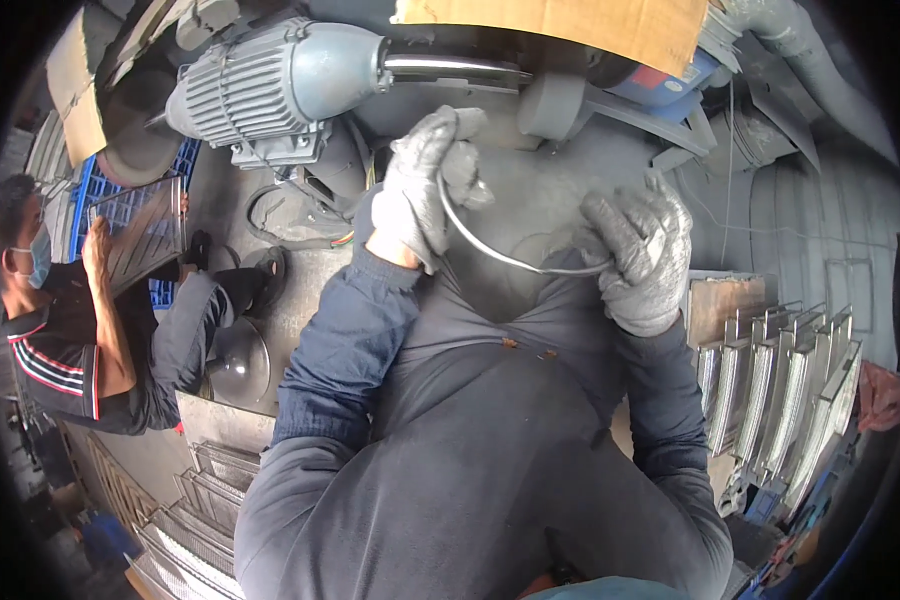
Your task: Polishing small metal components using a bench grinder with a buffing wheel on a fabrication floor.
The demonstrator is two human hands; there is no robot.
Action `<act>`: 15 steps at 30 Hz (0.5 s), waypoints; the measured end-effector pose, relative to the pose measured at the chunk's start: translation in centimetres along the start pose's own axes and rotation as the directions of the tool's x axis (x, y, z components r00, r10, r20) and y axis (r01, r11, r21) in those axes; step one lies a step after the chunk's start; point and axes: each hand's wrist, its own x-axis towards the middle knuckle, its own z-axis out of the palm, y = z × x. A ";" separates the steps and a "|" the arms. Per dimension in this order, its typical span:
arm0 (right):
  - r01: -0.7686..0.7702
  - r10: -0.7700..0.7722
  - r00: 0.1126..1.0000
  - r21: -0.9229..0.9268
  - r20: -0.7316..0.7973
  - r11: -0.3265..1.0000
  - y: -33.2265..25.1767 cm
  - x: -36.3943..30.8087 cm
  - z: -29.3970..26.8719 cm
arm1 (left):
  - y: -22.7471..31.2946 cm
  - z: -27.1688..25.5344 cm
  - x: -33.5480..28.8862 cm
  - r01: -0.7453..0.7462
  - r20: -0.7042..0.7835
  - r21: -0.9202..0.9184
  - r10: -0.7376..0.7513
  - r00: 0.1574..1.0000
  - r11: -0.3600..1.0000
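Observation:
Both my hands wear grey-stained white work gloves. Between them, above my lap, a thin curved shiny metal rod [491, 259] bows downward. My left hand [410, 190] is closed around its left end, with the thumb and fingers bunched beside a grey wad-like shape that may be part of the glove. The other end goes into my right hand [650, 260], whose fingers curl over it and look slightly blurred. Both rod ends are hidden in the gloves. Ahead of my hands a grey motor [285, 90] carries a bright shaft [455, 67] running toward a grey guard [553, 105].
A seated co-worker [80, 340] at left holds a wire rack [148, 235]. Metal racks stand in a row [770, 390] at right, and more racks [195, 530] lie at lower left. Cardboard [560, 28] covers the machine's top. Cables [295, 235] lie below the motor.

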 end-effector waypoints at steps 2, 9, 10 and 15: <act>-0.036 0.035 0.996 -0.013 -0.083 0.999 0.3 0.5 0.2 | -1.2 -0.3 0.9 0.548 0.192 -0.589 -0.556 0.808 0.593; -0.165 0.192 0.979 0.299 -0.064 0.940 0.4 0.5 1.0 | -1.4 1.1 1.7 0.710 0.407 -0.695 -0.752 0.519 0.114; -0.181 0.206 0.977 0.304 -0.051 0.935 0.5 0.4 1.2 | -1.0 1.3 1.8 0.725 0.397 -0.683 -0.787 0.471 0.090; -0.261 0.293 0.954 0.305 -0.062 0.916 0.4 -0.4 2.0 | -2.9 1.0 1.4 0.767 0.514 -0.641 -0.728 0.454 0.026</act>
